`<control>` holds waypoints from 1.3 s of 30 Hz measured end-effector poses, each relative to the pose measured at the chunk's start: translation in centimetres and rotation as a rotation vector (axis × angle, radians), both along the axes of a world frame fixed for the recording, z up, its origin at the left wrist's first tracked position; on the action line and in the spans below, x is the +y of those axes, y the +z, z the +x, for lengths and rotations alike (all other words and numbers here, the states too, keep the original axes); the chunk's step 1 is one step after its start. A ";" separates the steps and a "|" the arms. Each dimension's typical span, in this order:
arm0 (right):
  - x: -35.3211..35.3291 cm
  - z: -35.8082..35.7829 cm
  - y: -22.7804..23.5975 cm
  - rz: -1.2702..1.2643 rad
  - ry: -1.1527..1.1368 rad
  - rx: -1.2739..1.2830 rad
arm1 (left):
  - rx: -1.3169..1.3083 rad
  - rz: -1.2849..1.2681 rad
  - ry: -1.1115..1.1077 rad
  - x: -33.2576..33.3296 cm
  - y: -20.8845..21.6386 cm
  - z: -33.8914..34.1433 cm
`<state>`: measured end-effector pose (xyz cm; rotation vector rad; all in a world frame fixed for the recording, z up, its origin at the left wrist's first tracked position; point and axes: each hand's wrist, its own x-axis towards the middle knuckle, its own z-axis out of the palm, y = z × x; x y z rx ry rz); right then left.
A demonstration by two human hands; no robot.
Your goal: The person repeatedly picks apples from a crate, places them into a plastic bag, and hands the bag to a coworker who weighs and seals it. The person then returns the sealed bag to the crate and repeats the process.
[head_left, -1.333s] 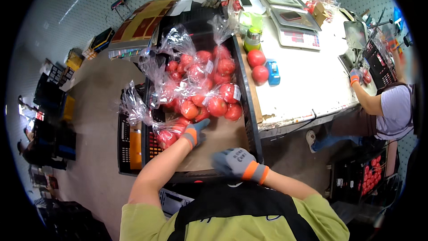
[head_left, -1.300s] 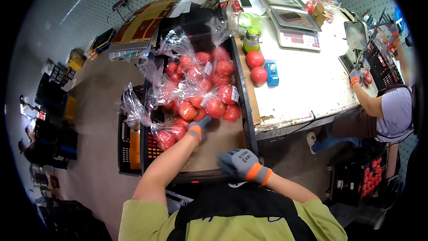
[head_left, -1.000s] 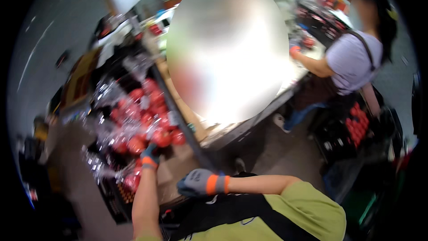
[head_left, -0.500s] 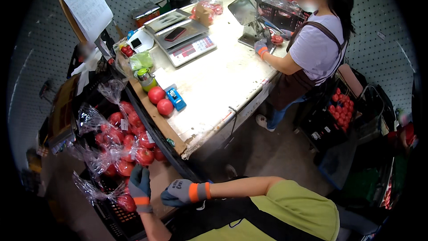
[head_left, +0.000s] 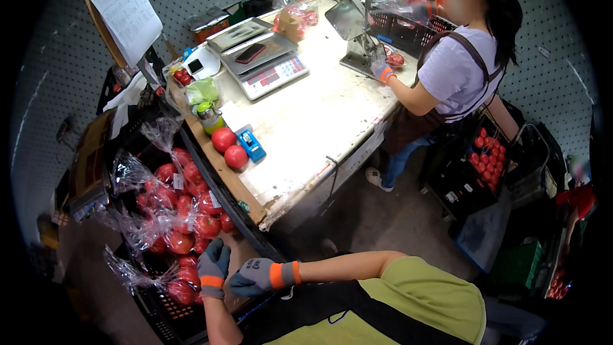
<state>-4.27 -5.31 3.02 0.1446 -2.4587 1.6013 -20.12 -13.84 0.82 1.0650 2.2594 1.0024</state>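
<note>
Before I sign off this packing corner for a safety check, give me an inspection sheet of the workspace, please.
Surface: white table, chipped along its near edge.
Job's things: bagged red fruit heaped in a black crate.
Clutter: scale with a phone on it, green bottle, two loose fruits, blue device.
Grips: left grip gloved, fingers bent, beside the bagged fruit, contact unclear; right grip gloved, loosely curled, nothing seen in it.
Cables: dark cord hanging over the table's near edge.
Surroundings: co-worker at the table's right side, floor crate of red produce behind them.
</note>
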 end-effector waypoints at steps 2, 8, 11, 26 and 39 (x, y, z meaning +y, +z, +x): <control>0.4 0.3 0.4 -0.280 0.018 -0.013 | 0.004 -0.020 0.002 -0.1 0.0 -0.3; 6.5 4.1 3.4 -0.748 -0.252 -0.043 | -0.068 -0.029 0.003 -0.9 -1.4 -1.2; 9.7 6.6 -0.9 -0.601 -0.625 0.087 | -0.031 0.005 -0.013 -0.9 -2.0 -1.2; 18.3 16.4 -8.9 -0.909 -1.111 -0.198 | -0.239 -0.061 0.098 -1.6 -3.4 -3.1; 27.2 19.9 -14.5 -0.095 -1.567 -0.213 | -0.252 -0.109 0.102 -1.5 -2.9 -2.9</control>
